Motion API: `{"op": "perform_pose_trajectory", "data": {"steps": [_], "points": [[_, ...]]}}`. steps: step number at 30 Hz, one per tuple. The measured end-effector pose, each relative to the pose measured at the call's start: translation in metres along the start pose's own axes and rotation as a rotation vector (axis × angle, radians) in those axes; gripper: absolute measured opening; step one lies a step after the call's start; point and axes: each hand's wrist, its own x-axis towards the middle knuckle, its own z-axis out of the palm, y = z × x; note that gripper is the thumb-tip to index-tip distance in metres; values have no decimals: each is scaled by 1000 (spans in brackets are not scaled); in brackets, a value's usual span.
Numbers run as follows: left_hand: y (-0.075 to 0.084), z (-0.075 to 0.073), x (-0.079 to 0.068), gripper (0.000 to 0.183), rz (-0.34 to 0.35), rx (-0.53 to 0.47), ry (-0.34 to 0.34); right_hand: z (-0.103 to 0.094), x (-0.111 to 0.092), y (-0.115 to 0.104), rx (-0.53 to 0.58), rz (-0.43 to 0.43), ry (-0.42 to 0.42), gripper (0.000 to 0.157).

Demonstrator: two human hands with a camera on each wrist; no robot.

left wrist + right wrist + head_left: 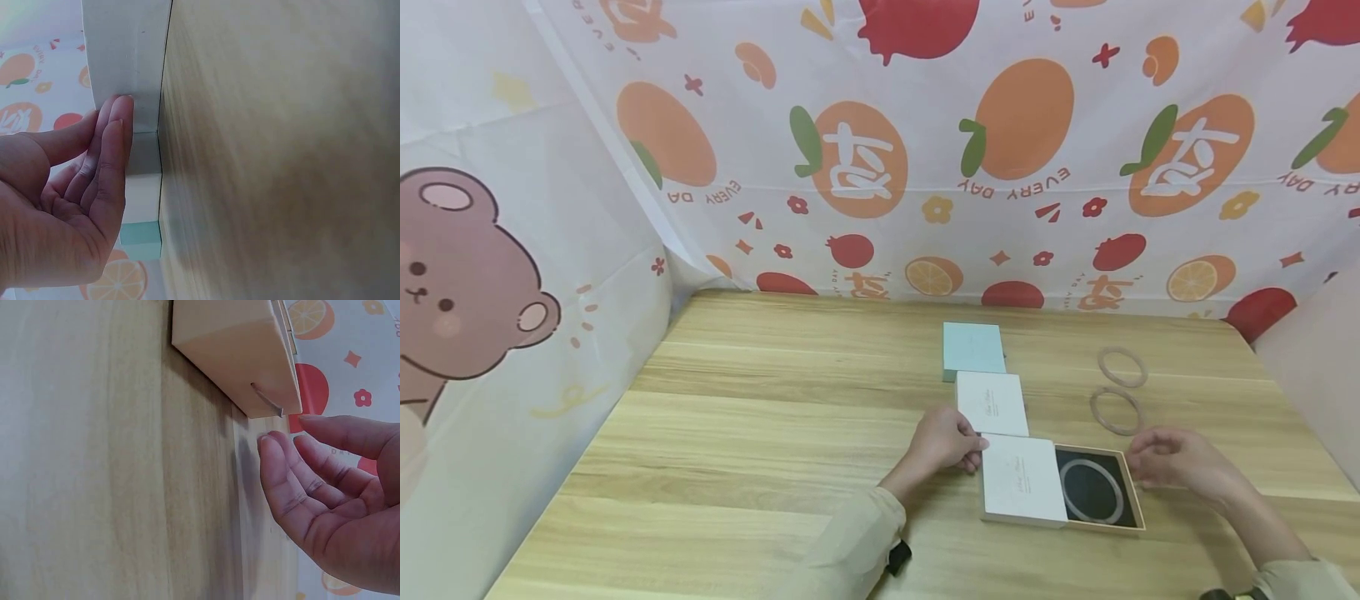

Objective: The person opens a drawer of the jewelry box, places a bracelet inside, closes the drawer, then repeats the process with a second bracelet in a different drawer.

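Observation:
A white sliding gift box (1022, 479) lies on the table with its drawer (1136, 500) pulled out to the right. Inside the drawer, a pale bangle (1118, 508) rests on dark lining. My left hand (942, 442) holds the box's far left corner, its thumb at the top edge and fingertips against the side (128, 69). Just off the drawer's end is my right hand (1183, 467), fingers loosely bent around nothing. In the right wrist view, a ribbon pull tab (267, 400) sticks out of the drawer end, close to the fingertips but apart from them.
Behind the open box stand another white box (991, 402) and a mint-green box (973, 346), in a row. Two pale bangles (1142, 369) lie on the wooden table (737, 433) to the right, beyond my right hand. A fruit-print cloth (925, 242) hangs along the back edge.

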Motion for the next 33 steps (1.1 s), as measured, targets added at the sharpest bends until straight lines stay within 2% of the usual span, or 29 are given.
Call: {"op": "perform_pose_trajectory", "data": {"steps": [13, 33], "points": [[1, 0, 1, 21, -15, 8, 1, 1, -1, 9, 158, 21, -129, 13], [2, 0, 1, 21, -17, 18, -1, -1, -2, 16, 233, -27, -201, 15]]}}
